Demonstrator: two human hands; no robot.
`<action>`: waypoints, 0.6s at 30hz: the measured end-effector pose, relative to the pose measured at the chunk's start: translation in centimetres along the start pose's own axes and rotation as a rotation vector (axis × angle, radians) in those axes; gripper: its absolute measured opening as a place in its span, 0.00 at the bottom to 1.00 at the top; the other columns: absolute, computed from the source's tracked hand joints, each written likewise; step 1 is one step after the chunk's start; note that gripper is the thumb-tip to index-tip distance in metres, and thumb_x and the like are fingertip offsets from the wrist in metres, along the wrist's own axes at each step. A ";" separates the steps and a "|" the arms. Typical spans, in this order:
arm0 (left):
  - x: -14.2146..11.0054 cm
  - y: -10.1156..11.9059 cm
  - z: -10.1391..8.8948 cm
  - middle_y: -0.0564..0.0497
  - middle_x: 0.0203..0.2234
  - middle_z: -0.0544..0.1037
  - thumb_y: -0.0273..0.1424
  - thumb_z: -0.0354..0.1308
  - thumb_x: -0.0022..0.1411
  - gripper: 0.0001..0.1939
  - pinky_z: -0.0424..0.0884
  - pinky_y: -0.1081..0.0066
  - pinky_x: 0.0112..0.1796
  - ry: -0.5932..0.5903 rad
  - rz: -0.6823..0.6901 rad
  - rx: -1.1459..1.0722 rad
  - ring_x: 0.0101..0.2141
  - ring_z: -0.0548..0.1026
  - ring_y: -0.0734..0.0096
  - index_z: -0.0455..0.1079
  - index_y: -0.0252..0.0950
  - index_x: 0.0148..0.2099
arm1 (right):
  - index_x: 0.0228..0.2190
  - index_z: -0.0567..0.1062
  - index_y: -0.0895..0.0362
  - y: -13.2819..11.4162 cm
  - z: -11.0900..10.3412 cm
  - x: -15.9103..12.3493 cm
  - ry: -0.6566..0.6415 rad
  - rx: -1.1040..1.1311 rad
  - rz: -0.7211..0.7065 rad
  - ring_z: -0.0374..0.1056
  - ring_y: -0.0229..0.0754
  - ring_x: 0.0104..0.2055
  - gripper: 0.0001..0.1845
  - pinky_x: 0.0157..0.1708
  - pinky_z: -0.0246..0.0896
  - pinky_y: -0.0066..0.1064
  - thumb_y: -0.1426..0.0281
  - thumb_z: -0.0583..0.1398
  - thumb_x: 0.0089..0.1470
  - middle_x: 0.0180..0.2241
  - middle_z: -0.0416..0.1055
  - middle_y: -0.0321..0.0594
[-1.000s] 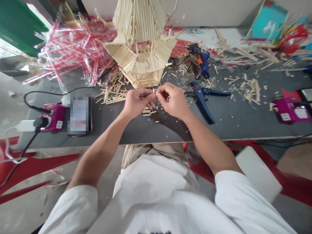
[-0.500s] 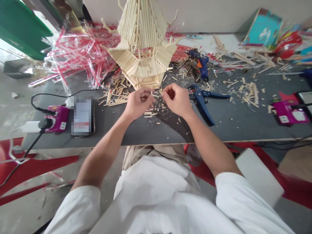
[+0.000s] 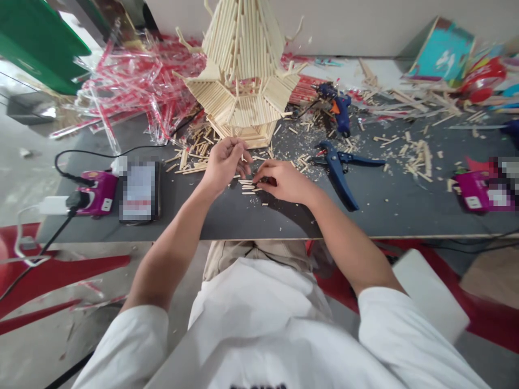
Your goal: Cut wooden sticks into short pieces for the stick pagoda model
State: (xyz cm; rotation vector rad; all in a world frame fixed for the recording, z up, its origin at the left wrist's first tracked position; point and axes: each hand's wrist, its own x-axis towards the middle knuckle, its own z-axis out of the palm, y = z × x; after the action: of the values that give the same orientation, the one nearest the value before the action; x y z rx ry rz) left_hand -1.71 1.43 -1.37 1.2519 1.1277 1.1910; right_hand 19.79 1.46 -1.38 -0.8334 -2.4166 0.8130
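Observation:
My left hand (image 3: 225,165) is raised over the table with its fingers curled, and a short wooden stick (image 3: 243,158) shows pale at the fingertips. Lower and to the right, my right hand (image 3: 284,182) reaches down with thumb and fingers drawn together. Its tips meet the right ends of several short cut sticks (image 3: 246,187) lying side by side; whether one is pinched is hidden. Just behind both hands stands a tower-like model built of wooden sticks (image 3: 247,111), with a tall pointed roof and flared lower eaves.
Blue cutters (image 3: 338,173) and a blue glue gun (image 3: 340,111) lie to the right among stick scraps. Red-and-clear plastic wrappers (image 3: 133,92) heap up at the back left. A phone (image 3: 140,192) and a purple power strip (image 3: 99,193) with cables sit at the left.
My right hand has come down and left, from beside the model's base to the row of short sticks. The left hand has shifted slightly left and turned.

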 end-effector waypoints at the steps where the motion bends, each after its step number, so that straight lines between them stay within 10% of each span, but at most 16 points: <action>1: 0.0 0.1 0.0 0.52 0.28 0.79 0.41 0.60 0.70 0.11 0.68 0.76 0.18 0.011 -0.011 -0.010 0.20 0.75 0.77 0.67 0.39 0.43 | 0.41 0.85 0.55 -0.1 -0.1 -0.1 0.000 -0.004 -0.008 0.71 0.42 0.35 0.08 0.39 0.65 0.35 0.73 0.63 0.63 0.42 0.77 0.45; 10: 0.0 0.3 0.0 0.59 0.20 0.60 0.31 0.56 0.64 0.04 0.54 0.77 0.14 0.029 -0.040 -0.025 0.15 0.64 0.79 0.64 0.41 0.35 | 0.37 0.85 0.56 0.3 -0.5 -0.3 -0.101 -0.031 0.026 0.75 0.44 0.41 0.03 0.45 0.66 0.37 0.72 0.68 0.62 0.41 0.77 0.43; 18: -1.0 0.4 0.4 0.58 0.16 0.60 0.46 0.64 0.67 0.14 0.54 0.72 0.19 -0.107 0.157 0.186 0.17 0.58 0.78 0.80 0.41 0.44 | 0.38 0.81 0.54 0.1 -0.7 0.1 0.373 0.392 0.202 0.60 0.36 0.26 0.20 0.26 0.56 0.32 0.50 0.67 0.62 0.28 0.70 0.34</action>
State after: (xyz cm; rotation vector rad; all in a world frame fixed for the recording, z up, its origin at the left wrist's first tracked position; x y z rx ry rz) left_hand -1.35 0.44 -1.03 1.5517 1.0964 1.1389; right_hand 20.18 1.90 -0.92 -0.9769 -1.7934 1.0565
